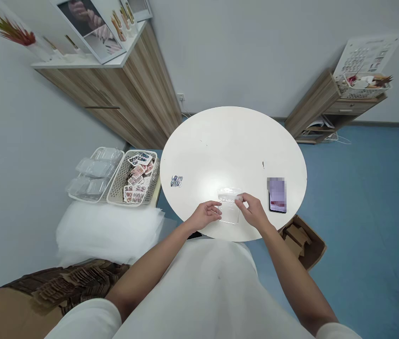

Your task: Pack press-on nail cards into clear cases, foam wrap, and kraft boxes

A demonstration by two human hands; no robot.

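A clear plastic case point(229, 215) lies near the front edge of the white round table point(227, 132), with a shiny flap or lid along its far side. The fingers of my left hand point(204, 215) are curled around the left edge of the case. My right hand point(255, 212) pinches the flap at the far right corner, thumb against fingers. Glare makes it hard to tell what, if anything, is inside. Toward the table's left edge is a small set of bluish false nails point(176, 181). A phone point(277, 195) lies to the right of my right hand.
On the left stand a white basket point(115, 190) of nail cards and another basket point(96, 197) of clear packages. White sheets point(107, 230) are stacked in front of them. A cardboard box point(314, 249) sits below the table's right side. Wooden cabinets point(150, 89) stand behind.
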